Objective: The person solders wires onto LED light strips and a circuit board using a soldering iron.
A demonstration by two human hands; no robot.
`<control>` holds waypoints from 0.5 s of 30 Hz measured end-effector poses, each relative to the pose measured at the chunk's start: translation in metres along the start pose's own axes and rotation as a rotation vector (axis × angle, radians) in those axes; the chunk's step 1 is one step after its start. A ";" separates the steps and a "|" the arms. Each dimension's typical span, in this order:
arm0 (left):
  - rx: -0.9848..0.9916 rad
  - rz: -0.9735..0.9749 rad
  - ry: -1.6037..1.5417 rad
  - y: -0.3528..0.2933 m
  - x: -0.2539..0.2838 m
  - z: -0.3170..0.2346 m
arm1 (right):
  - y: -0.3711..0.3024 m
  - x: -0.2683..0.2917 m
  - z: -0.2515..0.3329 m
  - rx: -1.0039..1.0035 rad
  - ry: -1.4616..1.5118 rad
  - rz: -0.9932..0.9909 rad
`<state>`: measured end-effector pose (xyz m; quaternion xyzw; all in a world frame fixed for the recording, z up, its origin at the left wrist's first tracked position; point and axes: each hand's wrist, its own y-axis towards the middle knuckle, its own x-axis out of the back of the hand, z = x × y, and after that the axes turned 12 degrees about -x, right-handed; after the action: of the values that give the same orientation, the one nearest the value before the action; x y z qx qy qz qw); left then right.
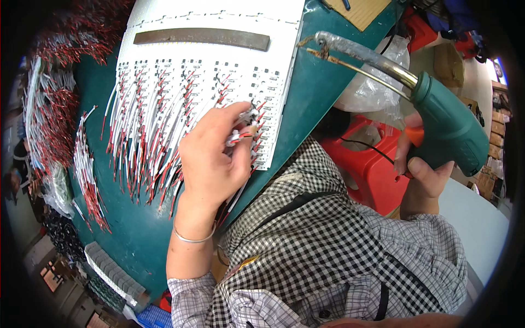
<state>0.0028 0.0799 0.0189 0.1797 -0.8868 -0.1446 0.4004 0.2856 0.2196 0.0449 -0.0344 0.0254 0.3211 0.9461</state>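
Observation:
My left hand (pixel 210 150) is over the right part of a white circuit board sheet (pixel 123 52), its fingers pinched round short red and white wires (pixel 240 135). Rows of red, white and black wires (pixel 145 147) stick out from the sheet and hang over its near edge. In my right hand (pixel 429 180) is a green soldering gun (pixel 451 117) with an orange trigger. Its long metal barrel points left, and the discoloured tip (pixel 306 45) sits beside the sheet's right edge, apart from the wires. A flat dark metal bar (pixel 202 39) lies across the sheet.
The sheet rests on a green tabletop (pixel 131 246). A loose wire bundle (pixel 87 169) and large wire heaps (pixel 52 109) lie to the left. Cardboard (pixel 361 11) is at the far right corner. A red plastic stool (pixel 372 164) and a clear plastic bag (pixel 377 87) are beyond the table's right edge.

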 end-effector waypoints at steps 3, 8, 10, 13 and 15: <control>0.076 -0.023 -0.146 -0.006 0.007 0.007 | 0.004 -0.004 0.000 -0.018 0.046 -0.007; -0.142 -0.191 0.133 0.006 0.013 0.001 | 0.002 -0.010 -0.005 -0.110 0.152 0.035; -0.043 -0.221 0.226 0.009 0.013 -0.008 | 0.003 -0.008 -0.008 -0.120 0.182 0.054; -0.040 -0.068 0.267 0.008 0.005 0.001 | 0.006 -0.007 -0.012 -0.115 0.177 0.111; -0.091 -0.042 0.222 0.014 0.001 0.002 | 0.008 -0.003 -0.017 -0.057 0.190 0.223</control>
<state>-0.0021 0.0922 0.0240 0.1950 -0.8257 -0.1723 0.5006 0.2777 0.2230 0.0275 -0.0884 0.1094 0.4201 0.8965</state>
